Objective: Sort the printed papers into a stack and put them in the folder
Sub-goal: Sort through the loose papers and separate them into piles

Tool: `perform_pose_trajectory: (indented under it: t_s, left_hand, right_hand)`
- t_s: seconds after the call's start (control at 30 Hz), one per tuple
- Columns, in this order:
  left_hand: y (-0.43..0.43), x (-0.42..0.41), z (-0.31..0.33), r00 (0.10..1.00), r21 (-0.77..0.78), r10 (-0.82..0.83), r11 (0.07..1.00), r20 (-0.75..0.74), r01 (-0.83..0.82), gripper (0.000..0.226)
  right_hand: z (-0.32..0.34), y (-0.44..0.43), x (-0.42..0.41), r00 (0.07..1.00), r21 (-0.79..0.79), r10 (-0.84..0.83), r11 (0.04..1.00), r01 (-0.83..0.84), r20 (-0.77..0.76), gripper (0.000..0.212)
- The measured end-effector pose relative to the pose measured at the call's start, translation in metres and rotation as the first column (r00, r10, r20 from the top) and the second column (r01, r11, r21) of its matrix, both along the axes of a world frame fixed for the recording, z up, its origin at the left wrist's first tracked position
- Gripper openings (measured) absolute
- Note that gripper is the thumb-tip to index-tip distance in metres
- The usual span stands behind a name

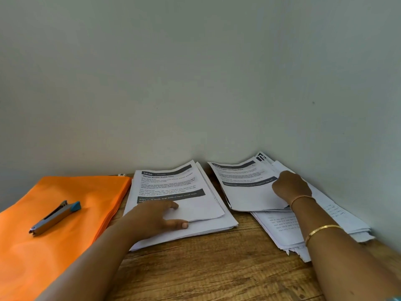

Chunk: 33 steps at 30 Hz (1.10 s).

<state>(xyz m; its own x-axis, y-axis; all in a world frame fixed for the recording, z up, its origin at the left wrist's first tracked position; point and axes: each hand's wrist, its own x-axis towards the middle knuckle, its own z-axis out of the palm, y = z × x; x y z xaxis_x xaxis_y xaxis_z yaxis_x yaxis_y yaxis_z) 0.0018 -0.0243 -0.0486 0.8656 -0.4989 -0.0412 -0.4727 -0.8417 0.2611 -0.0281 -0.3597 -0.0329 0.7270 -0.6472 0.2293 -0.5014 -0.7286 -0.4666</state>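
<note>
A pale wall (195, 72) rises behind a wooden table (206, 268). The orange folder (54, 246) lies flat and closed, far to the left of both hands, its right edge just beside the middle stack (208, 224) of printed papers. The loose right pile (338, 216) of printed papers spreads out under and beyond the right hand (290, 187), against the wall, with its sheets fanned unevenly. That hand's fingers are curled onto the right edge of the top sheet (247, 192), gripping it; the sheet stretches leftward from the grip and its near edge sits raised above the pile. The left hand (152, 218) lies flat on the near part of the middle stack, fingers straight and spread, thumb at the edge of the upper sheets, grasping nothing. A stapler (54, 217) rests on the folder, well left of the left hand. A gold bangle (323, 230) circles the right forearm.
</note>
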Motion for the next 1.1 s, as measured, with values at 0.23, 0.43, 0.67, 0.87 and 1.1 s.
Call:
perform_pose_trajectory:
  t_s: [0.23,0.43,0.67,0.87,1.1]
  left_hand:
    - [0.003,0.001,0.003,0.999,-0.069,-0.011,0.998,-0.03,0.009,0.13]
    - [0.002,0.001,0.004,0.999,-0.151,-0.024,0.988,-0.036,0.018,0.097]
    - [-0.007,-0.005,0.007,0.954,-0.157,0.029,0.987,0.299,0.019,0.025]
    - [-0.006,-0.007,0.01,0.867,-0.349,0.186,0.937,0.462,-0.015,0.017]
    - [-0.009,-0.013,0.015,0.863,-0.294,0.021,0.944,0.504,0.149,0.015]
  right_hand:
    - [0.003,0.01,-0.006,0.978,-0.139,-0.071,0.989,0.043,-0.198,0.039]
    - [0.008,0.019,-0.002,0.987,-0.342,-0.089,0.939,0.039,-0.131,0.037]
    - [0.004,0.055,0.008,0.865,-0.164,0.37,0.929,-0.333,0.338,0.029]
    - [0.017,0.101,-0.003,0.803,0.542,0.438,0.593,-0.595,0.403,0.031]
    - [0.013,0.121,-0.004,0.762,0.762,0.504,0.274,-0.587,0.406,0.048]
